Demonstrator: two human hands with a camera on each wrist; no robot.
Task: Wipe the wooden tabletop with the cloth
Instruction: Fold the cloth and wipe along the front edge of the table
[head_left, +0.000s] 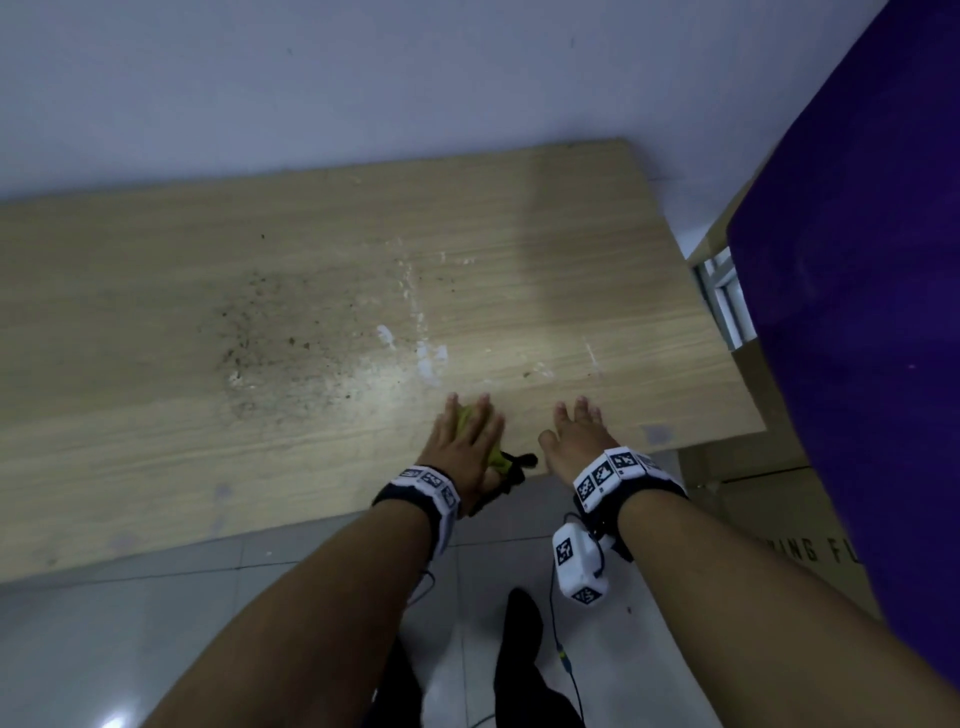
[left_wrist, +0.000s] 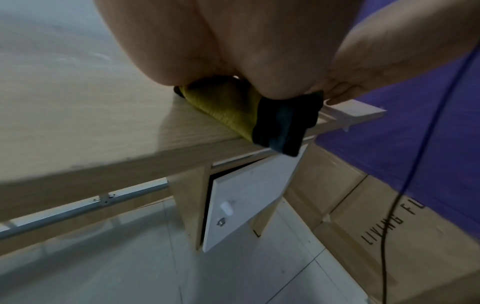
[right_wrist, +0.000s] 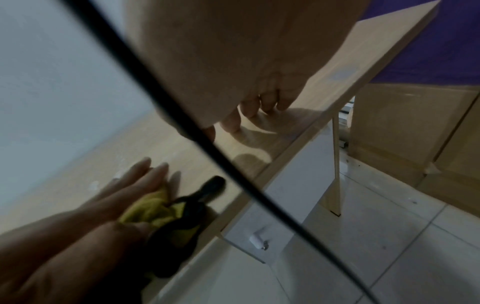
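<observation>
The wooden tabletop (head_left: 311, 249) carries a patch of dark crumbs (head_left: 270, 332) in its middle and white smears (head_left: 423, 358) to the right of it. My left hand (head_left: 462, 441) lies flat, fingers straight, pressing a yellow cloth (head_left: 467, 415) with a black edge onto the table near its front edge. In the left wrist view the cloth (left_wrist: 226, 107) pokes out under the palm and its black part hangs over the edge. My right hand (head_left: 574, 431) rests on bare wood just to the right, holding nothing, with its fingertips (right_wrist: 249, 109) touching the table.
A purple surface (head_left: 857, 260) and cardboard boxes (head_left: 753, 499) stand close by the table's right end. A pale wall (head_left: 311, 78) runs behind the table. Under the front edge a white cabinet door (left_wrist: 241, 201) hangs ajar above the tiled floor (head_left: 156, 623).
</observation>
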